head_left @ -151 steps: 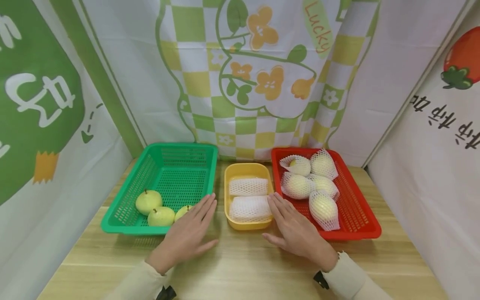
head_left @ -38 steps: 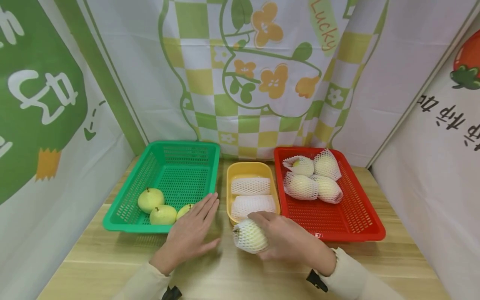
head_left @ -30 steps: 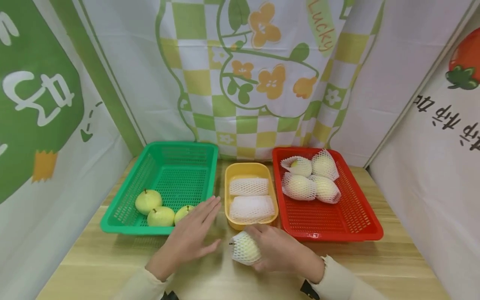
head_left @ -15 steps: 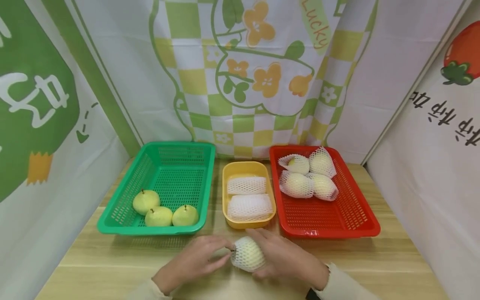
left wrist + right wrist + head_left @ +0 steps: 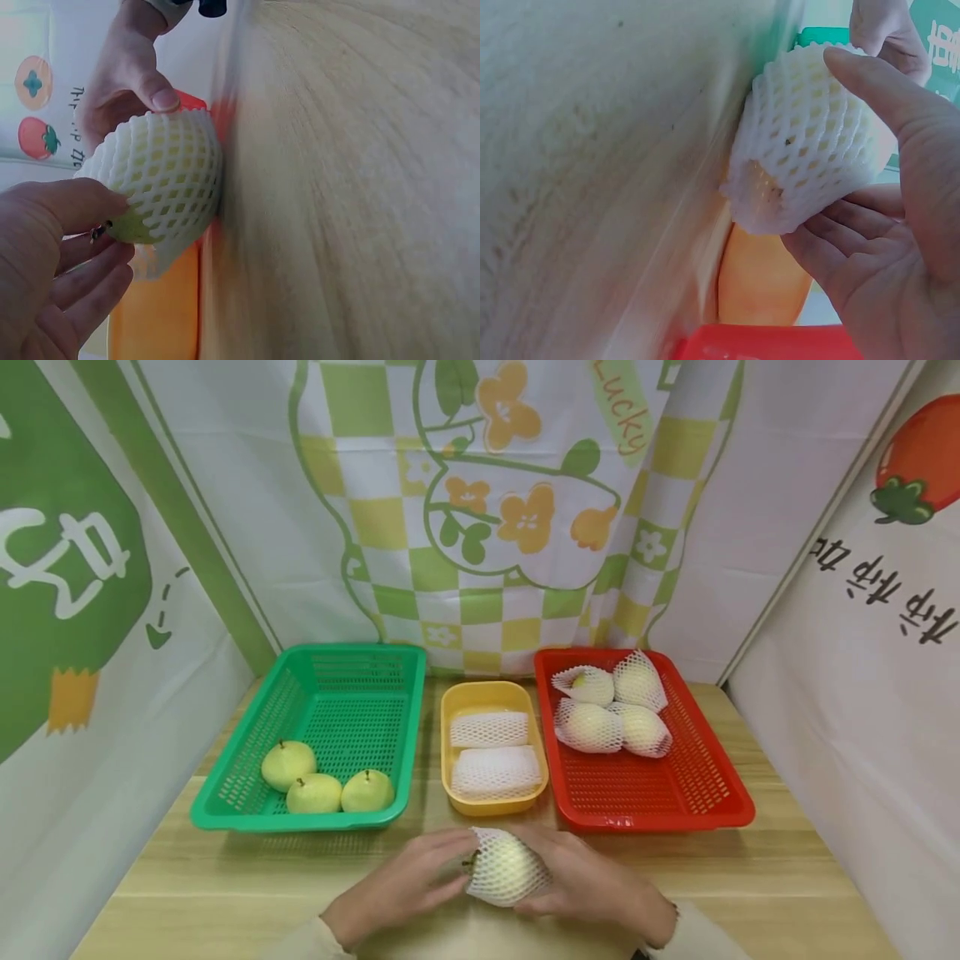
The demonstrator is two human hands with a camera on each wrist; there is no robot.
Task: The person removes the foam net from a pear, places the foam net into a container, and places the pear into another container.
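- Since the earlier head views, one wrapped pear has left the red basket for our right hand, and our left hand has come from beside the green basket to the stem
- Both hands now meet on one fruit, so we judge the work to be on its netting: the foam net flares round the stem end, baring some green skin
- Our right hand grips the base end, thumb and fingers on opposite sides; our left thumb and fingers seem to pinch the net's edge around the stem
- We have the pear just in front of the yellow box; whether it touches the table, we cannot tell
- Inside that box lie two foam sleeves
- Farther out, four netted pears sit right and three bare pears left
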